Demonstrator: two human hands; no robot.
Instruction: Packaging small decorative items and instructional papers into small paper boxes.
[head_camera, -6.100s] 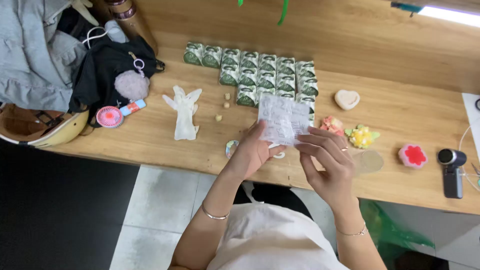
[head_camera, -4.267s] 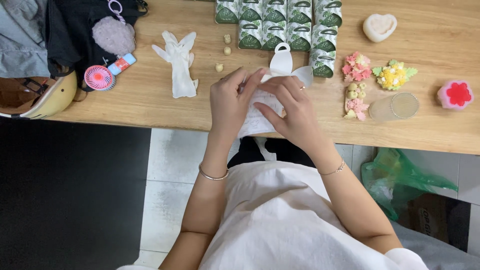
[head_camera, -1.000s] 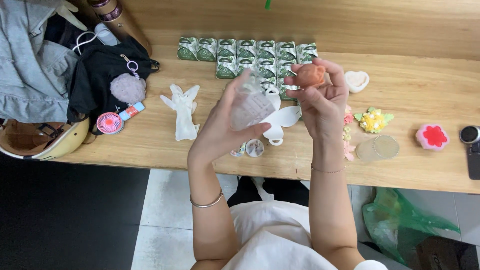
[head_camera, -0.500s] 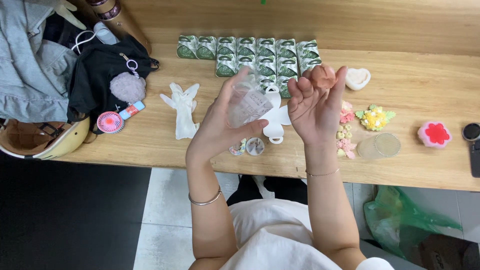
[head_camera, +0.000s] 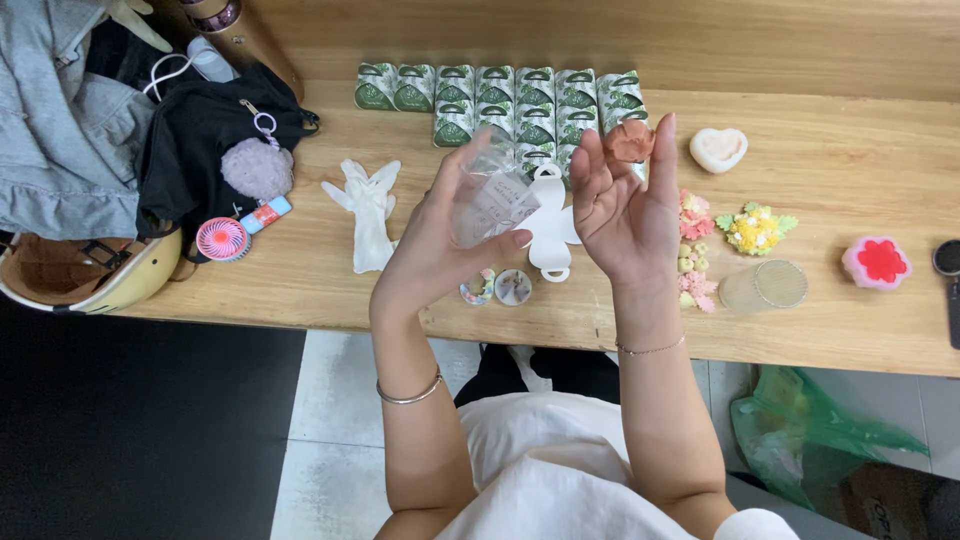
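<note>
My left hand (head_camera: 440, 245) holds a small clear plastic bag (head_camera: 490, 195) raised above the wooden table (head_camera: 850, 320). My right hand (head_camera: 625, 205) is raised beside it, palm toward me, and pinches a small brownish-orange flower-shaped piece (head_camera: 629, 141) at its fingertips. Under the hands lies a flat white cut-out card (head_camera: 552, 232). Two small round items (head_camera: 497, 287) rest near the table's front edge.
Several green packets (head_camera: 500, 95) lie in rows at the back. A white angel-shaped figure (head_camera: 366, 210), a white heart (head_camera: 718, 149), pink and yellow flower pieces (head_camera: 745, 232), a clear round lid (head_camera: 765, 286) and a red flower (head_camera: 876, 263) lie around. Black bag, pink fan, helmet at left.
Earlier both hands handled white paper near the table edge. Now the left holds a clear bag up and the right has lifted the brownish flower piece to its fingertips.
</note>
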